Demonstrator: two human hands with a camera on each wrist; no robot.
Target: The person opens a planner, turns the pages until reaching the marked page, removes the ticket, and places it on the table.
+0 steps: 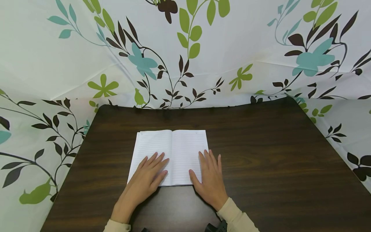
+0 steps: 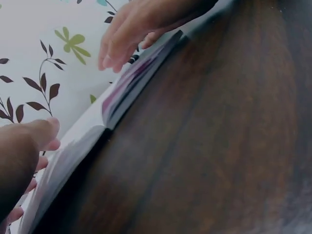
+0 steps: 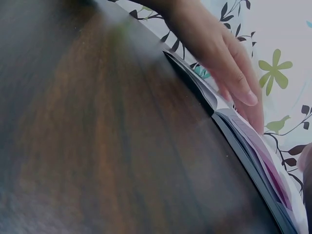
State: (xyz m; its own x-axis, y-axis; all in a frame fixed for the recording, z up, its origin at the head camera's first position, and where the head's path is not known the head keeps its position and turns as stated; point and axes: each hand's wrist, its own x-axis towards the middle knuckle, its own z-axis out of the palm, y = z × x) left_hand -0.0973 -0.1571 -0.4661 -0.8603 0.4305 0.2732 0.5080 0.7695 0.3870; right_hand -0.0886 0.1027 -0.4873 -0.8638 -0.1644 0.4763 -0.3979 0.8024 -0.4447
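Observation:
An open notebook [image 1: 185, 141] with ruled white pages lies on the dark wooden table, its spine running away from me. My left hand [image 1: 147, 177] rests on the left page, fingers spread and straight. On the right page's outer edge lies my right hand [image 1: 210, 178], also with straight fingers, the thumb over the page and the outer fingers past the edge. Seen low in the right wrist view, the notebook [image 3: 253, 151] has a dark cover and pinkish sheets among its leaves. The left hand [image 3: 229, 68] shows there over the far half.
The dark wooden table [image 1: 275, 161] stretches out on both sides of the notebook. Behind and beside it hangs a white cloth [image 1: 246, 32] printed with leaves and flowers. A small black object [image 1: 215, 226] sits at the right sleeve, near the bottom of the head view.

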